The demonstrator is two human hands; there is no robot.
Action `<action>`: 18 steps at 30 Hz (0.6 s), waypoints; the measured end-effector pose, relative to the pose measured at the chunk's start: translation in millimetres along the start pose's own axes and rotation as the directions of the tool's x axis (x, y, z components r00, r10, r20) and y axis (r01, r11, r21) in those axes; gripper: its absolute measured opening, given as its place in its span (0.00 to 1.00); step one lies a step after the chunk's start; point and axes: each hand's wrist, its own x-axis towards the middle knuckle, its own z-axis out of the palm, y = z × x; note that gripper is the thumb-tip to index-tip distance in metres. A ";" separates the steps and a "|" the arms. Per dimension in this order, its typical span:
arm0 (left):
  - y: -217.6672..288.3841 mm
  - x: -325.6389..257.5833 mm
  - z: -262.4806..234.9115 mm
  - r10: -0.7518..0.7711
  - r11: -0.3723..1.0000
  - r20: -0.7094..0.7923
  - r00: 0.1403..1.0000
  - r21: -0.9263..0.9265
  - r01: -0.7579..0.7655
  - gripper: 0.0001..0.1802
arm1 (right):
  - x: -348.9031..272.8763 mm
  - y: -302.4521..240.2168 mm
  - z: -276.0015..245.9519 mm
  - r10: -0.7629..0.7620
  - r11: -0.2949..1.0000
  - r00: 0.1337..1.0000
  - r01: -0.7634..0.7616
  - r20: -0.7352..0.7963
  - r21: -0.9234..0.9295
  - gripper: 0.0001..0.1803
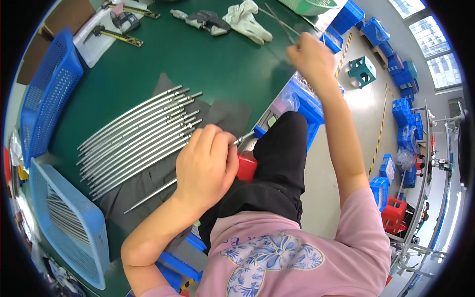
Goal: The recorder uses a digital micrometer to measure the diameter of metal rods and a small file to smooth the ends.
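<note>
My left hand (207,161) is closed around a slim metal rod (151,197). The rod slants from the cloth, through my fist, to a thicker end with a blue part beside my lap. Beyond the table's right edge, my right hand (311,55) is raised with its fingers curled shut. A thin dark tool (281,24) reaches toward its fingertips, but I cannot tell whether they grip it. Left of my left hand, several similar metal rods (133,138) lie side by side on a dark grey cloth (225,113), their collared ends toward the far right.
Blue perforated baskets (52,94) line the left edge; the nearer light blue basket (94,222) holds more rods. At the back of the green table (232,64) lie a power screwdriver (202,21), white gloves (247,22) and calipers (123,22). A blue bin (309,104) adjoins the table's right edge.
</note>
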 end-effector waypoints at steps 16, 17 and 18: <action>4.4 3.8 -11.8 -0.112 0.991 0.122 0.986 -0.057 0.120 0.07 | -150.8 -4.4 9.6 -0.275 0.563 0.951 0.276 -0.138 0.779 0.03; 4.8 5.6 -14.3 -0.131 0.988 0.075 0.989 -0.075 0.137 0.07 | -155.1 -8.1 6.2 -0.346 0.621 0.938 0.231 -0.002 0.749 0.04; 4.1 3.5 -13.5 -0.169 0.981 0.074 0.983 -0.084 0.175 0.07 | -160.7 -7.5 13.2 -0.347 0.666 0.938 0.253 -0.009 0.702 0.04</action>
